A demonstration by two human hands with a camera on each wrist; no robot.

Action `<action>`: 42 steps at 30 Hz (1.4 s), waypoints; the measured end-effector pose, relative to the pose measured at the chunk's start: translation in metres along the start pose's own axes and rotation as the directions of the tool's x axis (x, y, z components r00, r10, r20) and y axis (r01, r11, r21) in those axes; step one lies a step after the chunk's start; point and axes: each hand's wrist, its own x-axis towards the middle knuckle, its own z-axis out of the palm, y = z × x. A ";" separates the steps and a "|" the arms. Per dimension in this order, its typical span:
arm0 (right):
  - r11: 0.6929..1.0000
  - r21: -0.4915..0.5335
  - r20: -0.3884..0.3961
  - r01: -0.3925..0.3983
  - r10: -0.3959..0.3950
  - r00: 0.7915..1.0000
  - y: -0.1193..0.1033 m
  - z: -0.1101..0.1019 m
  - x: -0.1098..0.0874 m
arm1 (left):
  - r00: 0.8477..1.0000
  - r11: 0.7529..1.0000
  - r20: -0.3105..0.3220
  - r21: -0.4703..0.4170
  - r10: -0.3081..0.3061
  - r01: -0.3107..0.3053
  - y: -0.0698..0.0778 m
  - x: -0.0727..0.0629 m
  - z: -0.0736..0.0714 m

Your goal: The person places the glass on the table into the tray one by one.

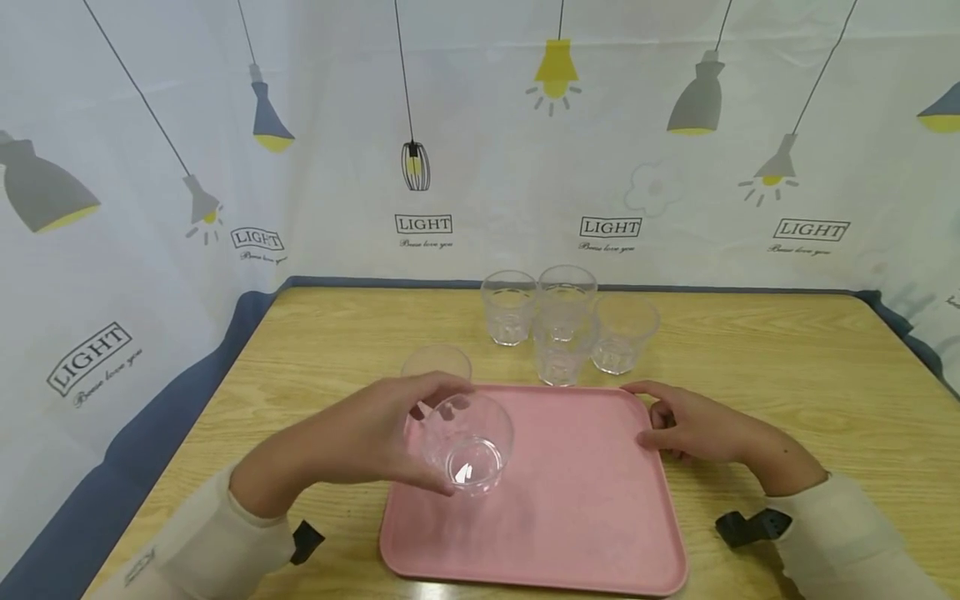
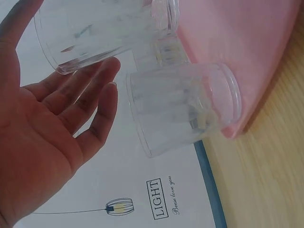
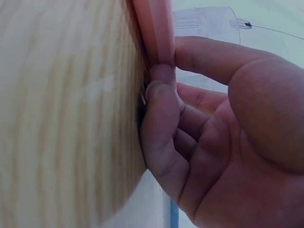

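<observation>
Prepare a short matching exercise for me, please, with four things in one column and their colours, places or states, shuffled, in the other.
Column one
1. Tray
2. Cluster of four cups
3. Left grip
4. Right grip

Column two
A. Pinching a pink rim
B. Standing on the wooden table, near the patterned cloth
C. Pink, with rounded corners
D. Holding a clear cup

Right pairs: 1-C, 2-B, 3-D, 4-A
</observation>
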 end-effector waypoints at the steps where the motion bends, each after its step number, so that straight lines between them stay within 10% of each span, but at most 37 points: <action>1: 1.000 0.001 0.001 0.000 0.000 1.000 0.000 0.000 0.000 | 1.000 1.000 0.000 0.003 -0.001 0.001 -0.001 -0.001 0.000; 42: 1.000 0.031 0.001 0.006 -0.006 1.000 0.002 -0.001 0.001 | 0.995 0.996 0.037 -0.017 -0.088 0.089 -0.044 -0.029 0.007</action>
